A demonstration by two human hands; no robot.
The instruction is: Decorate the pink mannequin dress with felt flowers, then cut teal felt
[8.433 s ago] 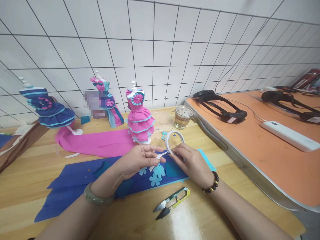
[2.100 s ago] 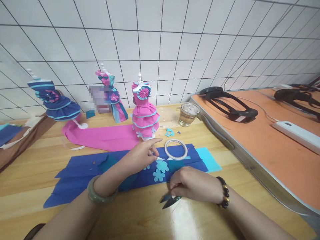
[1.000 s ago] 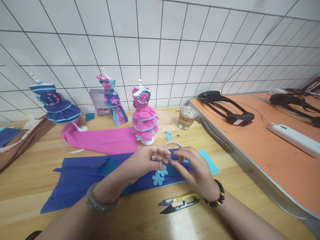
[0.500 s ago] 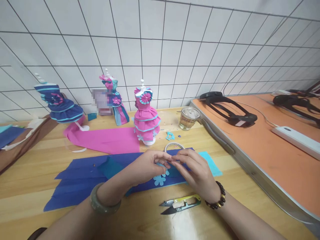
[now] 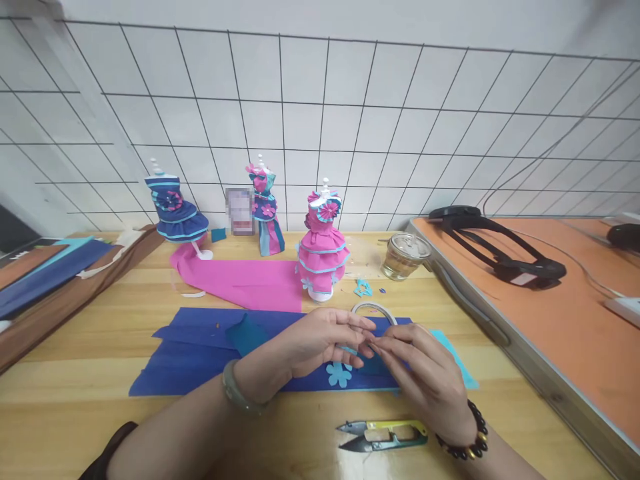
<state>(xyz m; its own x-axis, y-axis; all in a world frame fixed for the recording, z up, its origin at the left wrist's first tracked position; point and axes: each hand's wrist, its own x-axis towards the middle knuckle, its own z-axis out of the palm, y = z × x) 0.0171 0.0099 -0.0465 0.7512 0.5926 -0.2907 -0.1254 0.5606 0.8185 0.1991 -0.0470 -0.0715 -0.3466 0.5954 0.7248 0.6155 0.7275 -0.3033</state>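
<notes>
My left hand [image 5: 333,339] is held palm inward over the blue crepe paper, its fingers stretched out and slightly apart. Against its fingertips, my right hand [image 5: 425,367] pinches with thumb and fingers; whatever is between them is too small to make out. Beneath the hands, a light blue paper flower [image 5: 339,375] lies on the dark blue crepe paper [image 5: 200,360], with part of another flower behind the left fingers. A roll of tape [image 5: 373,305] lies just beyond the hands. Thread snips [image 5: 383,435] with a yellow and black handle rest on the table nearer to me.
Three small dress forms in paper dresses, one blue [image 5: 180,217], one multicoloured [image 5: 267,210] and one pink [image 5: 323,250], stand along the back. Pink crepe paper [image 5: 260,283] lies before them. A lidded cup [image 5: 406,257] stands right, beside an orange surface [image 5: 590,327] holding a black headset [image 5: 500,247].
The view has shifted, so the table's things sit further right. My left fingers have straightened and spread somewhat; my right hand still pinches at their tips.
</notes>
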